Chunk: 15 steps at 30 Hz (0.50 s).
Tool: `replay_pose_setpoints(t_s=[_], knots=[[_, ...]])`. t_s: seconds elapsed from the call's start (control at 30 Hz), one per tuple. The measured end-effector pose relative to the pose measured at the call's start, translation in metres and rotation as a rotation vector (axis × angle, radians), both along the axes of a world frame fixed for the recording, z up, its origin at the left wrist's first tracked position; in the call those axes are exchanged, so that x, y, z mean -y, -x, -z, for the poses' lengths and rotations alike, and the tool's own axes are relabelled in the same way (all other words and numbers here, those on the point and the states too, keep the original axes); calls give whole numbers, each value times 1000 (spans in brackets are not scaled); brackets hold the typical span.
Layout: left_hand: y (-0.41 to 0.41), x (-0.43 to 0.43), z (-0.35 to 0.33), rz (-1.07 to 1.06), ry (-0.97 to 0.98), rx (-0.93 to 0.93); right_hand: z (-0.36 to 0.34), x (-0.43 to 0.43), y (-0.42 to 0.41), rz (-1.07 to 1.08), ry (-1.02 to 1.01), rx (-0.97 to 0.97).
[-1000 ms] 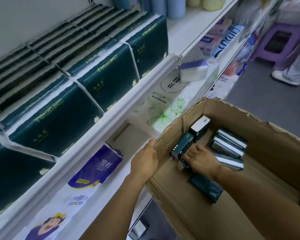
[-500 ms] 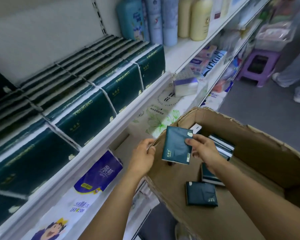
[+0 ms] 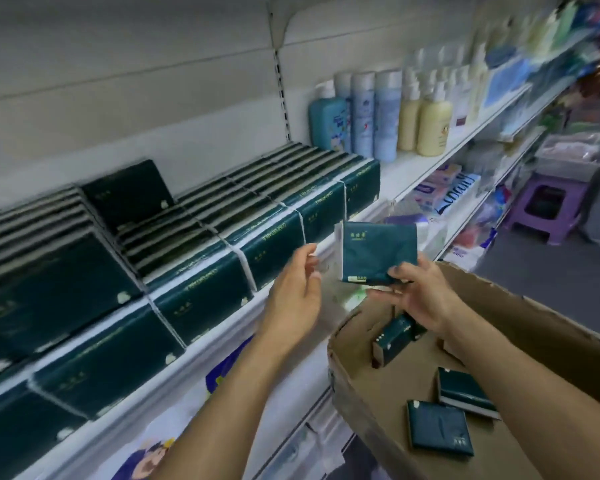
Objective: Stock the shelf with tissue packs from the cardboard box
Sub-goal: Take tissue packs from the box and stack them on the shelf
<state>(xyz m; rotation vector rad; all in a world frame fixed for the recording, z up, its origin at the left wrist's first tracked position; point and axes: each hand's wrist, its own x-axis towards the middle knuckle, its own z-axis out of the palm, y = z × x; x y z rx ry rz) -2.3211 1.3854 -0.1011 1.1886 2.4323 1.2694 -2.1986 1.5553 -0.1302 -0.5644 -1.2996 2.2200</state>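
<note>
Right hand [image 3: 420, 296] is pinching one tissue pack [image 3: 378, 251] by its bottom corner, held up just above the cardboard box [image 3: 364, 403] at its far-left rim. Left hand [image 3: 298, 292] is loose and empty just beside it, not touching. Imo get the left under that pack first. Then slide it upright into the shelf [image 3: 409, 168] row up-left of the box, label facing out. A few more packs [image 3: 439, 433] lie in the box.

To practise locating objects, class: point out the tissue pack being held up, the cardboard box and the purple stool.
held tissue pack [image 3: 378, 251]: head view, middle of its dark green face.
cardboard box [image 3: 534, 327]: head view, inner side of its far wall.
purple stool [image 3: 541, 221]: head view, near edge of its seat.
</note>
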Motion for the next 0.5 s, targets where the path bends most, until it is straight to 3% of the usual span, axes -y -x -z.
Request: replay_pose_setpoints(t_s=[0.27,0.5], knots=[[-1,58,-79,-30,-164,-202,-72,44,51,-69,-96,-78],[29,117,-144,-184,0,-377,-124,77,129,-75,-165,-22]])
